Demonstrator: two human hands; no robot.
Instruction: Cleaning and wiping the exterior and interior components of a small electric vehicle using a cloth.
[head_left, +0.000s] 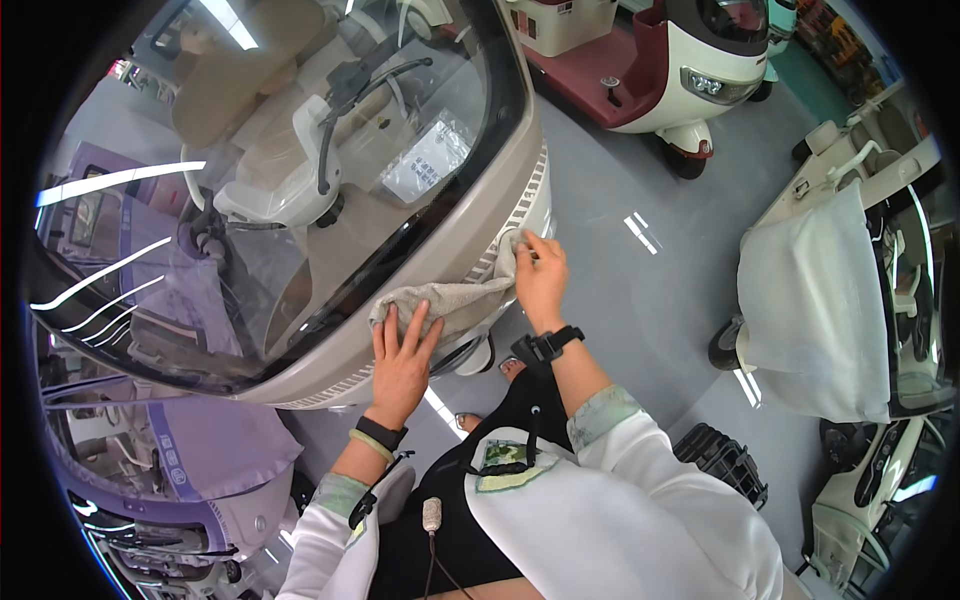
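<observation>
A grey-beige cloth (457, 304) lies bunched along the front panel (420, 262) of a beige enclosed vehicle, below its windshield (300, 187) and over part of a slotted vent strip (529, 187). My left hand (403, 364) presses the cloth's left end against the panel, fingers spread on top. With thumb and fingers, my right hand (541, 277) pinches the cloth's right end near the vent strip. The cloth stretches between both hands and hides part of the panel and strip.
A red and white scooter (637, 75) stands at the upper right. On the right is a vehicle with a white cover (814, 307); a black plastic crate (721, 461) sits on the floor near it. A purple vehicle (217, 450) stands at the lower left.
</observation>
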